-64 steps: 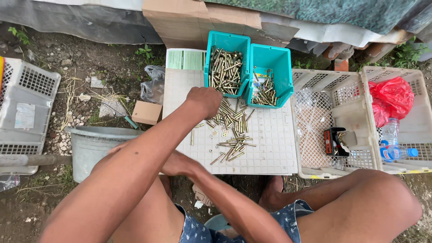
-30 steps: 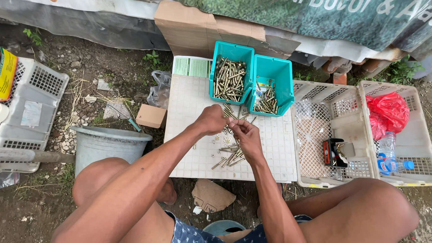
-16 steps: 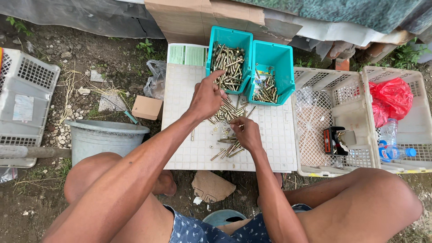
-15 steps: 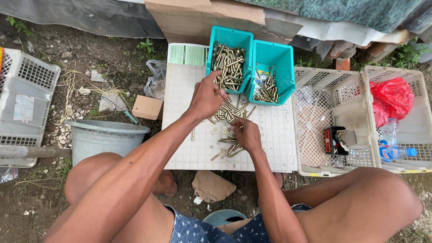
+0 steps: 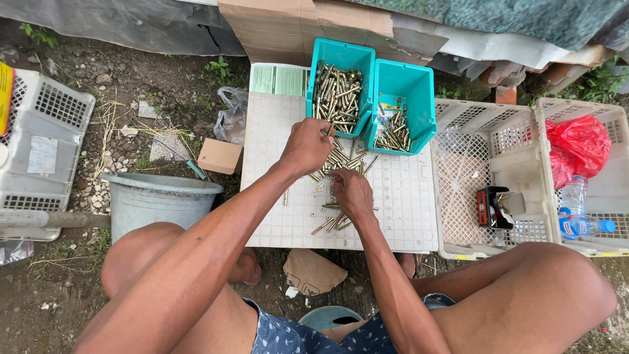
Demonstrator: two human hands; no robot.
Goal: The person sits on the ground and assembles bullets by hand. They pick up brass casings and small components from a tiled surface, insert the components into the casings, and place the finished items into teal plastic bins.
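Left hand: left hand point(image 5: 306, 144) hovers at the near edge of the left teal bin point(image 5: 341, 85), fingers curled down; whether they pinch a bolt I cannot tell.
Right hand: right hand point(image 5: 352, 192) sits low on the loose bolts point(image 5: 344, 164), fingers tucked into the pile, grip hidden from here.
Bolts: brass-coloured bolts and a few washers lie scattered on the white grid board point(image 5: 275, 196), between both hands and just in front of the bins.
Bins: left teal bin is well filled with long bolts; right teal bin point(image 5: 403, 105) holds a smaller heap at its near end.
Progress: by my judgement most pieces are already binned, with a modest scatter left on the board.
Around: grey bucket point(image 5: 157, 200) to the left, white crate point(image 5: 488, 177) to the right holding a small dark box.
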